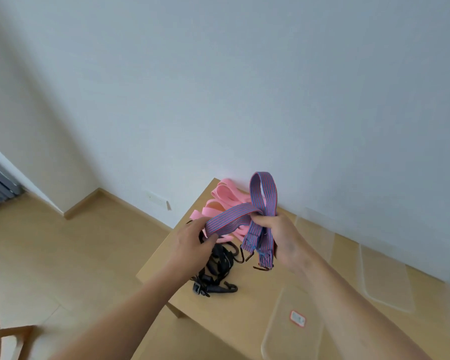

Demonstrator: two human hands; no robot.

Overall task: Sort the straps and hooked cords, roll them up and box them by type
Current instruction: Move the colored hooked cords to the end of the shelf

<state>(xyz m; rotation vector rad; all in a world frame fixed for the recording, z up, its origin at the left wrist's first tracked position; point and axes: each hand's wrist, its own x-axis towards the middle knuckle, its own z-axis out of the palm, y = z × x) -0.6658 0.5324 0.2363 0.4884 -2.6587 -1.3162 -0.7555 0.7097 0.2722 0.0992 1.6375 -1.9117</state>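
Observation:
A blue-and-red striped hooked cord [263, 193] is held folded above the wooden table [234, 307]. My right hand [278, 235] grips its bunched folds, with a loop standing up and two frayed ends with dark hooks hanging below. My left hand [190, 237] pinches one length of the same cord at the left. Pink straps [218, 201] lie in a heap at the table's far corner by the wall. Black straps [216, 268] with buckles and hooks lie tangled under my left hand.
Clear plastic boxes or lids lie on the table's right side: one with a red label [294, 328] near the front, another [385, 279] further right, a third [315, 227] by the wall. A wooden chair [11, 336] stands at the lower left on the floor.

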